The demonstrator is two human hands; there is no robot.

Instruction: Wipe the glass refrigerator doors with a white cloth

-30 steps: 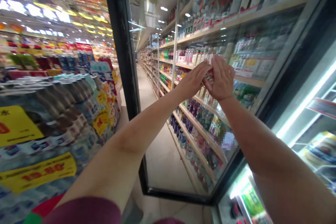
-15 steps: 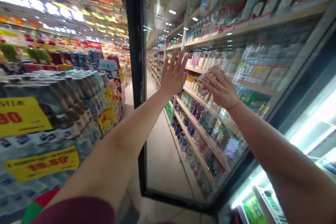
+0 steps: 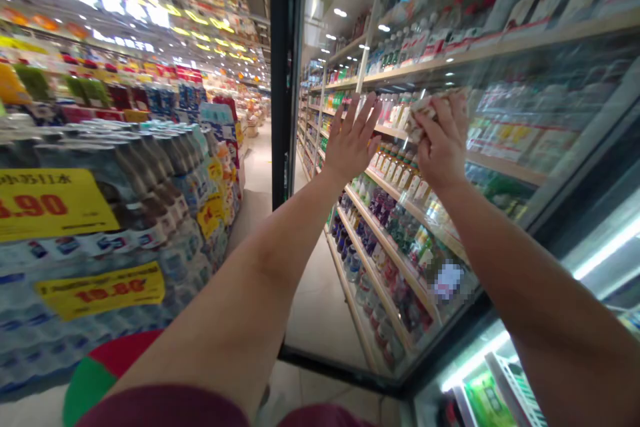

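Observation:
A glass door (image 3: 320,320) with a black frame stands swung out in front of me. My left hand (image 3: 351,140) lies against its pane, fingers spread, holding nothing. To the right of it, my right hand (image 3: 444,140) presses a crumpled light cloth (image 3: 423,117) on the glass, its fingers curled over the cloth. Rows of bottles (image 3: 400,167) on shelves show in the pane behind both hands. Part of the cloth is hidden under the right hand.
At the left, stacked packs of bottled water (image 3: 145,167) carry yellow price signs (image 3: 107,290). A lit cooler (image 3: 480,363) with goods is at the lower right. A red and green round object (image 3: 90,387) sits low by my left arm. An aisle floor (image 3: 257,160) runs back beyond the door.
My right hand has moved up and slightly right on the glass with the cloth, its fingers now more curled. The left hand stays spread on the pane. The view has turned a little left.

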